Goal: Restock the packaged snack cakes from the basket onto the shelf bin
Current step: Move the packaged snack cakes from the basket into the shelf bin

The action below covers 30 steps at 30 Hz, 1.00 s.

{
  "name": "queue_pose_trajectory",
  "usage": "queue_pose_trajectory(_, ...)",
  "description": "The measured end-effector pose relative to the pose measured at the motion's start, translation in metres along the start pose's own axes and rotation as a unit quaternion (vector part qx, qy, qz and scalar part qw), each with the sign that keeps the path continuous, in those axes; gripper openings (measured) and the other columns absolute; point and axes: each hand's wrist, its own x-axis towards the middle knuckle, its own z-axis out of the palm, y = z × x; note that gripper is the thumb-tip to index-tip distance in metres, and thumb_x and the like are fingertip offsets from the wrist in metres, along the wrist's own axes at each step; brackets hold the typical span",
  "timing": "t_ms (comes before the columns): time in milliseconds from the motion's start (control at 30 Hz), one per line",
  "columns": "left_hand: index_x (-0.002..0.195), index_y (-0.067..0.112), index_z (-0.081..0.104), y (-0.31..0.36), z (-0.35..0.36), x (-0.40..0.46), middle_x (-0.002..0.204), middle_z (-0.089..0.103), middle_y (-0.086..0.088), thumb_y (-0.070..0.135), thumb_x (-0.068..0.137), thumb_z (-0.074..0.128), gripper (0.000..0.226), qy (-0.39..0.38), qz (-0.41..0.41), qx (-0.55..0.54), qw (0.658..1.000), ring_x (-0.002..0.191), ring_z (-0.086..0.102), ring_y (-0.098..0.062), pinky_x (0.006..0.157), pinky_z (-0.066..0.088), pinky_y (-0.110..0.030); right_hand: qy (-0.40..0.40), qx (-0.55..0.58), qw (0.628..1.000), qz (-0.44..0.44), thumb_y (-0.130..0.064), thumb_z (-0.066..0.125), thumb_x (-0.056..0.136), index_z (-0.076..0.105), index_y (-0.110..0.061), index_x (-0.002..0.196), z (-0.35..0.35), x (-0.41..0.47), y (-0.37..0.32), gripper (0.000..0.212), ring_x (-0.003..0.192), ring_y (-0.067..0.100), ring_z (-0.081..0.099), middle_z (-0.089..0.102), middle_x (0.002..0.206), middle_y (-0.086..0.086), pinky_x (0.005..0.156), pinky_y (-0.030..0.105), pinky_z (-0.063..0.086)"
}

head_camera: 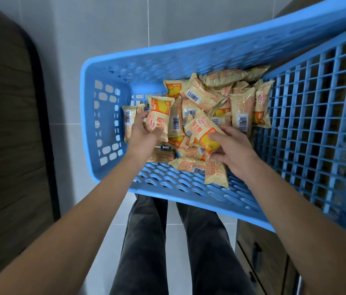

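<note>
A blue plastic basket (108,67) holds a pile of several yellow-and-orange packaged snack cakes (242,107). My left hand (142,133) grips one snack cake (159,116) lifted a little above the pile at the basket's left side. My right hand (233,150) pinches another snack cake (205,132) near the middle, thumb on its orange end. A further pack (215,173) lies under my right hand against the near wall. No shelf bin is in view.
A blue grid panel (316,124) stands at the right of the basket. A dark wooden surface (6,124) fills the left. Below are white floor tiles (104,241), my legs in dark trousers (144,241), and a wooden cabinet (259,252) at lower right.
</note>
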Motion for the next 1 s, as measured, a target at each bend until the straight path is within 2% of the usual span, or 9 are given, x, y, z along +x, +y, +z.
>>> queue_pose_trajectory(133,0.104,0.027,0.039,0.008,-0.015,-0.031,0.111,0.053,0.001,0.005,0.088,0.061,0.035,-0.099,0.095,-0.004,0.991,0.093,0.062,-0.008,0.071,0.055,-0.023,0.019,0.019,1.000,-0.015,-0.012,0.069,0.085,0.058,-0.025,0.101,-0.007,-0.008,-0.001,0.023,0.093,0.022,0.066,0.063,0.116,0.009,0.076,0.041,0.059)
queue_pose_trajectory(267,0.101,0.034,0.056,0.017,-0.012,-0.044,0.113,0.059,0.004,0.007,0.087,0.062,0.032,-0.190,0.108,0.044,0.975,0.101,0.059,-0.010,0.076,0.051,-0.017,-0.027,0.104,0.994,0.035,-0.014,0.060,0.091,0.063,-0.020,0.102,-0.011,-0.017,-0.002,0.013,0.099,0.021,0.063,0.065,0.115,0.008,0.056,0.029,0.057)
queue_pose_trajectory(400,0.109,0.032,0.055,0.025,-0.001,-0.042,0.128,0.044,-0.006,0.006,0.091,0.055,0.032,-0.218,0.108,0.120,0.962,0.115,0.048,-0.016,0.095,0.044,-0.023,-0.082,0.153,0.983,0.058,-0.018,0.042,0.099,0.059,-0.012,0.120,-0.011,-0.023,-0.003,0.028,0.104,0.025,0.065,0.066,0.117,0.012,0.063,0.035,0.059)
queue_pose_trajectory(533,0.102,0.040,0.052,0.029,0.007,-0.042,0.118,0.042,0.000,0.003,0.092,0.052,0.038,-0.239,0.142,0.179,0.944,0.100,0.046,-0.003,0.077,0.040,-0.001,-0.090,0.100,0.990,0.052,-0.034,0.036,0.101,0.054,-0.011,0.128,-0.017,-0.028,-0.002,0.040,0.105,0.027,0.066,0.065,0.120,0.014,0.079,0.040,0.058)
queue_pose_trajectory(633,0.103,0.038,0.053,0.023,0.019,-0.048,0.114,0.043,0.001,0.003,0.091,0.052,0.037,-0.251,0.137,0.184,0.941,0.095,0.049,-0.003,0.077,0.043,-0.011,-0.143,0.049,0.988,0.024,-0.061,0.047,0.083,0.053,-0.024,0.130,-0.025,-0.030,0.001,0.061,0.108,0.022,0.065,0.067,0.119,0.005,0.092,0.041,0.053)
queue_pose_trajectory(700,0.105,0.036,0.055,0.017,0.027,-0.053,0.113,0.047,0.000,0.003,0.090,0.054,0.036,-0.252,0.132,0.158,0.946,0.096,0.050,-0.007,0.078,0.042,-0.012,-0.147,-0.001,0.989,0.016,-0.052,0.063,0.077,0.055,-0.023,0.127,-0.027,-0.033,0.003,0.058,0.106,0.018,0.066,0.067,0.118,0.004,0.092,0.038,0.053)
queue_pose_trajectory(833,0.118,0.035,0.055,0.010,0.036,-0.057,0.119,0.055,0.006,0.000,0.089,0.055,0.046,-0.273,0.050,0.062,0.959,0.093,0.061,-0.007,0.073,0.051,-0.016,-0.033,-0.041,0.998,-0.040,-0.022,0.069,0.085,0.063,-0.026,0.103,-0.031,-0.031,0.007,0.019,0.084,0.008,0.070,0.071,0.104,0.000,0.074,0.025,0.059)
queue_pose_trajectory(933,0.126,0.014,0.051,0.013,0.047,-0.045,0.115,0.057,0.002,-0.004,0.092,0.045,0.038,-0.170,-0.005,0.015,0.985,0.070,0.067,-0.003,0.057,0.050,-0.010,0.072,-0.003,0.995,-0.067,-0.028,0.068,0.085,0.060,-0.030,0.092,-0.040,-0.027,0.007,0.011,0.082,0.005,0.068,0.069,0.100,-0.003,0.067,0.020,0.057)
queue_pose_trajectory(1000,0.131,0.011,0.047,0.013,0.058,-0.032,0.127,0.051,-0.001,0.002,0.095,0.043,0.038,-0.134,0.012,0.108,0.985,0.075,0.061,-0.004,0.060,0.049,-0.012,0.120,0.021,0.991,-0.051,-0.036,0.067,0.085,0.056,-0.027,0.090,-0.047,-0.024,0.007,0.015,0.085,0.007,0.066,0.067,0.098,-0.002,0.074,0.024,0.057)
